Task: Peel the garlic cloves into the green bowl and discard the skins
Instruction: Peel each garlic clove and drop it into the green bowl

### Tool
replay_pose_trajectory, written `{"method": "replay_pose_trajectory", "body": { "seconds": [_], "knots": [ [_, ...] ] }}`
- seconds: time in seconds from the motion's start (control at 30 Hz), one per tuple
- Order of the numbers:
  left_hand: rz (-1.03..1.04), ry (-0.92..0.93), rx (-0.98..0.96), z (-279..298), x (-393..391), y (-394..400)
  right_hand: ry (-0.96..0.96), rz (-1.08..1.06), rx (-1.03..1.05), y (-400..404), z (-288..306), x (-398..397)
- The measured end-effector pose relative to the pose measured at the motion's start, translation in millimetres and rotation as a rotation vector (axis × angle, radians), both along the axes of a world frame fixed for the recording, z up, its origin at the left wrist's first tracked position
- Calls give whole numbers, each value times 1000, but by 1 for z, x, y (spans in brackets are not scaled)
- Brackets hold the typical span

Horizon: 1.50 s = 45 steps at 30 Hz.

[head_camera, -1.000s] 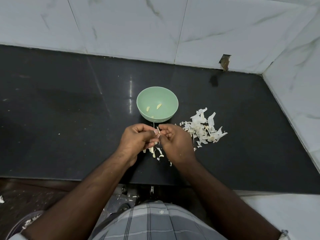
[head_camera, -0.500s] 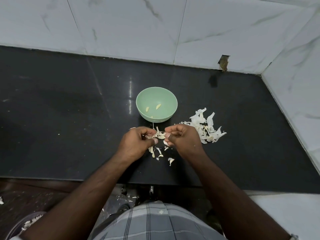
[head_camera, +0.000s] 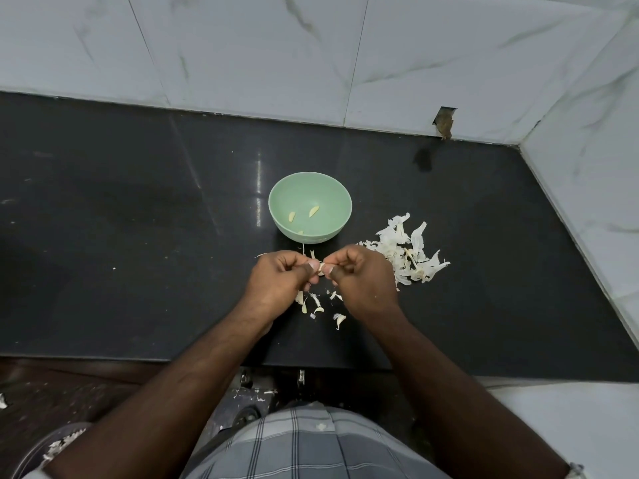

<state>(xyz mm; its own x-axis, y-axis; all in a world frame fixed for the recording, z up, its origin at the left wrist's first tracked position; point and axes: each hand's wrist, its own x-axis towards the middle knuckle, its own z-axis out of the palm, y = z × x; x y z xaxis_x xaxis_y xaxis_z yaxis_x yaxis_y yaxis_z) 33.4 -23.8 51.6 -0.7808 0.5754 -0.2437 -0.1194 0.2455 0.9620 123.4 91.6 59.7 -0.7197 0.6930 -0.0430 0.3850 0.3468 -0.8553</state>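
Both hands, left hand (head_camera: 280,279) and right hand (head_camera: 363,275), pinch one garlic clove (head_camera: 321,268) just in front of the green bowl (head_camera: 340,216) (peeling step); next, probably strip off the skin and drop it in.

1. The bowl (head_camera: 310,207) sits mid-counter (head_camera: 138,236), with peeled cloves (head_camera: 303,216) inside.
2. A skin pile (head_camera: 404,252) lies at its 4 o'clock.
3. Both hands (head_camera: 325,274) meet at the bowl's 6 o'clock, probably pinching one clove (head_camera: 321,268).
4. Scraps (head_camera: 320,305) lie beneath them.
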Motion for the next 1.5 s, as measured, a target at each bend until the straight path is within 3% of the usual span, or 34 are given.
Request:
{"method": "replay_pose_trajectory", "body": {
  "seconds": [0.1, 0.17, 0.33, 0.47, 0.53, 0.73, 0.93, 1.03, 1.23, 1.5],
  "knots": [
    [9, -37, 27, -4, -1, 0, 7, 6, 35, -3, -1, 1],
    [-21, 85, 20, -7, -3, -2, 0, 12, -26, -2, -2, 1],
    [-90, 608, -49, -7, -3, -7, 20, 13, -533, 2, 6, 3],
    [-132, 802, 66, -11, -7, -11, 24, 18, -918, 5, 13, 4],
    [-125, 728, 109, -14, -8, -10, 14, 25, -1032, 7, 15, 3],
    [-100, 250, 233, -17, -8, -4, 11, 46, -1043, 13, 18, 3],
    [-95, 46, 309, -10, -7, -3, -15, 62, -1218, 17, 19, 5],
    [-75, 15, 315, -8, -6, -3, 30, 15, -1121, 15, 19, 4],
    [-14, -149, 291, -4, -6, 1, 107, 36, -631, 9, 14, 2],
    [1, -186, 274, 0, -4, 1, 56, -46, -630, 13, 12, 1]
  ]
}}
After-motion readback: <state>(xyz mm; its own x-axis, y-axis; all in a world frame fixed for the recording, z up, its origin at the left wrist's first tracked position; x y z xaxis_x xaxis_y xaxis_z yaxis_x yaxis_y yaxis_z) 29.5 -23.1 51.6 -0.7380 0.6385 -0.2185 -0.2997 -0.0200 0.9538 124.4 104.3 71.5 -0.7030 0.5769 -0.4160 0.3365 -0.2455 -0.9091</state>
